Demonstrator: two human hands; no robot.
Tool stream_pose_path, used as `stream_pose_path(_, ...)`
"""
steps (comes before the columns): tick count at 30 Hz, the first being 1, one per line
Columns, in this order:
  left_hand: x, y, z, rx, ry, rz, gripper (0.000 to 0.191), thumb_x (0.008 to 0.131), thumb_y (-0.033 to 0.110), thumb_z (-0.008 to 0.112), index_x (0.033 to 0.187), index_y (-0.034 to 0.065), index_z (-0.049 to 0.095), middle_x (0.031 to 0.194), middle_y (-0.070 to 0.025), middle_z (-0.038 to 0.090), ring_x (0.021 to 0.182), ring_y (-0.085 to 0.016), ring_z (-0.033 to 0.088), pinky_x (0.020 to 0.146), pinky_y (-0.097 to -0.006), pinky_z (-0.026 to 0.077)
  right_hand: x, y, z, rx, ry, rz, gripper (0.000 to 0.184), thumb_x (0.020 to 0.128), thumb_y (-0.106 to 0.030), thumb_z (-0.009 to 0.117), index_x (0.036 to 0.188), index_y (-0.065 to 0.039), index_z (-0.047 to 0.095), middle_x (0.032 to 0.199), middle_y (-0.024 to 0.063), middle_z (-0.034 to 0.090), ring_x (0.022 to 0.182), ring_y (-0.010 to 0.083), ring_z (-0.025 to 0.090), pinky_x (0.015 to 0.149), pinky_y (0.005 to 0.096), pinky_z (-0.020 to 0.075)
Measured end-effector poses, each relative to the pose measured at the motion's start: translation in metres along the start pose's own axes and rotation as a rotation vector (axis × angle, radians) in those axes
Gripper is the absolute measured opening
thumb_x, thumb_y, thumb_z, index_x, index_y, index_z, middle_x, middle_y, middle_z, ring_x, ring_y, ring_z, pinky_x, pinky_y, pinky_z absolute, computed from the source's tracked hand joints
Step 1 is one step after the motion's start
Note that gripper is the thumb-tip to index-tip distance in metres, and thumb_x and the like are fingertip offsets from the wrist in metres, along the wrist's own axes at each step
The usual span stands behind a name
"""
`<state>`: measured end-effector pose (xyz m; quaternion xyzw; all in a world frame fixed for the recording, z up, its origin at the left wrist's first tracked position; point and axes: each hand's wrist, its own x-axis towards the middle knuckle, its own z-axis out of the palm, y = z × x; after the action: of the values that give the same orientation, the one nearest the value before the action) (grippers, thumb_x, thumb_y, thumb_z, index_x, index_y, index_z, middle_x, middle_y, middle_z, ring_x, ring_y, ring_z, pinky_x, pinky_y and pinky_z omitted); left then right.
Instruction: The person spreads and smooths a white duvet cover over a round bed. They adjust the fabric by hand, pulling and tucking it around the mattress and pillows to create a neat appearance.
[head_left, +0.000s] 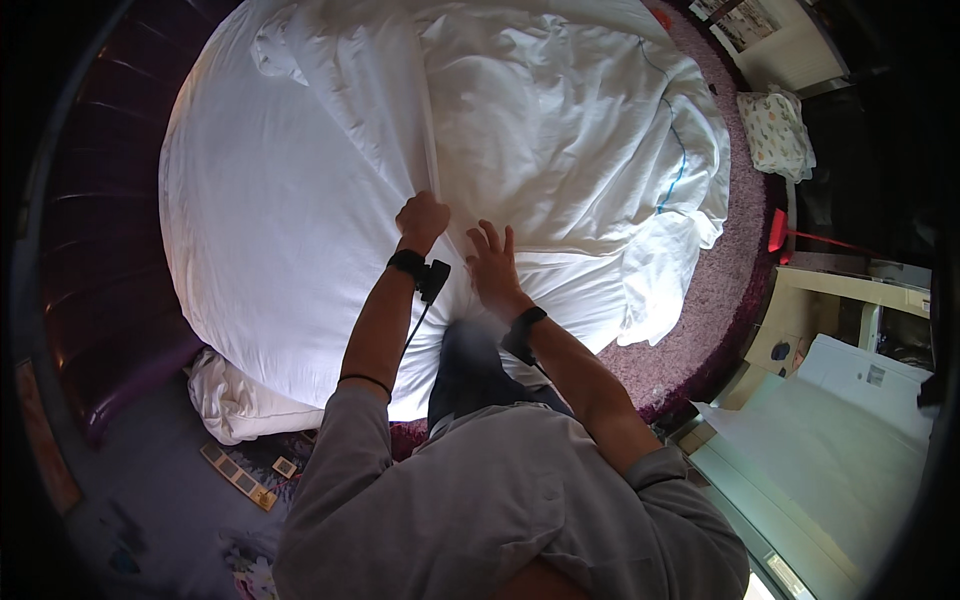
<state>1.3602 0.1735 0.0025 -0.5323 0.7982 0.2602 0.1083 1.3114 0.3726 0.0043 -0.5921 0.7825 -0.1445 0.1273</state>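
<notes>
A round bed is spread with a white sheet (240, 195) on its left part. Over the right part lies a rumpled white duvet (517, 127), with a thin blue line along its right side. My left hand (424, 217) is a fist around the duvet's edge, which stretches away from it as a taut ridge. Just right of it, my right hand (491, 266) hovers over or rests on the bedding with fingers spread; contact is unclear. Each wrist wears a black strap with a small device. My dark-trousered knee (472, 360) is against the bed's near side.
A purple padded headboard (112, 247) curves along the left. Below it are a white pillow (247, 405) and a power strip (238, 478). Pinkish carpet (720, 277) rings the right side. Farther right stand a patterned bagged bundle (776, 131), a red object (778, 231) and a cabinet (810, 307).
</notes>
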Motion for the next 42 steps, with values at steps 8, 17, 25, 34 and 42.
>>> stream_pose_path(8,-0.002,0.005,-0.001,0.028,0.313,0.168,0.037,0.091,0.033,0.071,0.119,0.0078,0.071,0.147,-0.0177,0.057,0.137,-0.037,0.055,0.105,-0.0618,0.047,0.001,-0.008,0.005,-0.066,0.042,-0.118,0.012,0.083,-0.013,0.069,0.087,-0.007,0.078,0.139,0.0116,0.054,0.148,0.0345,0.034,0.123,0.0679,0.0182)
stream_pose_path(17,0.041,-0.04,-0.018,0.488,0.151,1.098,0.041,0.088,0.002,0.065,0.126,0.0147,0.07,0.146,-0.0045,0.056,0.15,-0.028,0.039,0.123,-0.0687,0.021,-0.009,-0.002,-0.006,0.052,0.05,-0.02,0.01,0.08,-0.013,0.071,0.084,-0.006,0.077,0.138,0.0124,0.052,0.148,0.0346,0.034,0.124,0.0669,0.0176)
stream_pose_path(25,0.067,-0.05,-0.036,0.635,0.161,1.227,0.014,0.086,0.002,0.063,0.093,0.0111,0.071,0.106,-0.0049,0.069,0.13,-0.025,0.055,0.127,-0.0608,0.024,-0.011,0.0,0.001,0.085,0.093,0.012,0.008,0.077,-0.007,0.071,0.084,-0.006,0.075,0.135,0.0121,0.055,0.146,0.0353,0.038,0.122,0.0679,0.0212)
stream_pose_path(34,0.032,-0.162,-0.039,0.601,0.367,1.063,0.003,0.086,0.01,0.059,0.084,0.0107,0.06,0.074,-0.0068,0.058,0.082,-0.028,0.063,0.097,-0.0449,0.046,0.008,0.003,-0.006,0.105,0.171,-0.1,0.009,0.076,-0.008,0.072,0.084,-0.006,0.075,0.136,0.0124,0.055,0.147,0.0355,0.038,0.123,0.0675,0.0213)
stream_pose_path(42,-0.052,-0.178,0.018,0.592,0.099,0.914,0.007,0.086,0.009,0.059,0.083,0.014,0.063,0.089,-0.0094,0.068,0.093,-0.03,0.067,0.089,-0.0446,0.048,-0.048,0.015,-0.013,0.124,0.0,-0.1,0.011,0.072,-0.009,0.075,0.083,-0.006,0.073,0.137,0.0125,0.055,0.146,0.0374,0.038,0.124,0.0689,0.0201)
